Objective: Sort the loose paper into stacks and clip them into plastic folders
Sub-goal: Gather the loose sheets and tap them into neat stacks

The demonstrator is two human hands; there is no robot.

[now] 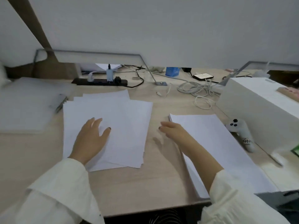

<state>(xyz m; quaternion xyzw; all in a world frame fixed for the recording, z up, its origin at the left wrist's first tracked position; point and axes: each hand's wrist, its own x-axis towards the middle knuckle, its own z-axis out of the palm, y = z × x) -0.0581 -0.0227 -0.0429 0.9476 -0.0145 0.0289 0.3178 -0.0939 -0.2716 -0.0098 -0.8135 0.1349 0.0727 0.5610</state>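
Observation:
An untidy pile of loose white paper (123,120) lies fanned out in the middle of the light wooden desk (145,183). My left hand (92,136) rests flat on that pile with fingers spread. A squared-up stack of white paper (218,143) lies to the right. My right hand (173,130) hovers over the bare desk between the two piles, fingers straight and pointing left, holding nothing. Translucent plastic folders (24,107) lie at the far left, with a clip or pen (60,104) at their right edge.
A black power strip (100,81) and tangled white cables (199,91) run along the back. A phone (203,76) and a blue box (172,71) sit behind them. A white box (258,113) and a white controller (241,133) stand at the right.

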